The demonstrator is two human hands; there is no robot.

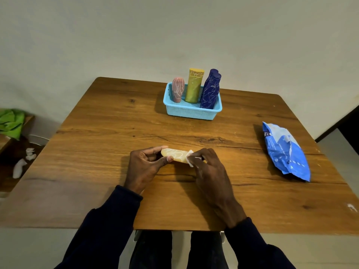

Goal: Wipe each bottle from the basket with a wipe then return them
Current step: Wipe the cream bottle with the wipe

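- Five or perhaps four bottles show. One is held over the wooden table (pixel 97 142); the rest stand in the light blue basket (pixel 191 112) at the far side.
- The held one, a pale yellow bottle (pixel 174 153) with white squiggled lines, lies sideways between the two hands, near the table's front middle.
- The left hand (pixel 144 164) pinches the bottle's left end between thumb and fingertips.
- The right hand (pixel 206 166) curls over a single white wipe (pixel 190 159) and presses it to the bottle's right end. That end is hidden under the wipe and fingers.
- In the basket stand one pink bottle (pixel 178 90) on the left and one mustard-yellow bottle (pixel 194 86) in the middle, both with pale scribbled lines.
- The dark blue bottle (pixel 210 92) on the right shows two rounded tops. Whether it is one bottle or two, one behind the other, is hard to tell.
- One blue pack of wipes (pixel 285 152) lies at the table's right side, well apart from the hands. Its white print is too small and creased to read.
- No bottle shows a readable label.
- About three white crumpled scraps (pixel 23 162) lie on the floor to the left.
- A green cloth (pixel 10 123) above them is cut off by the frame edge.
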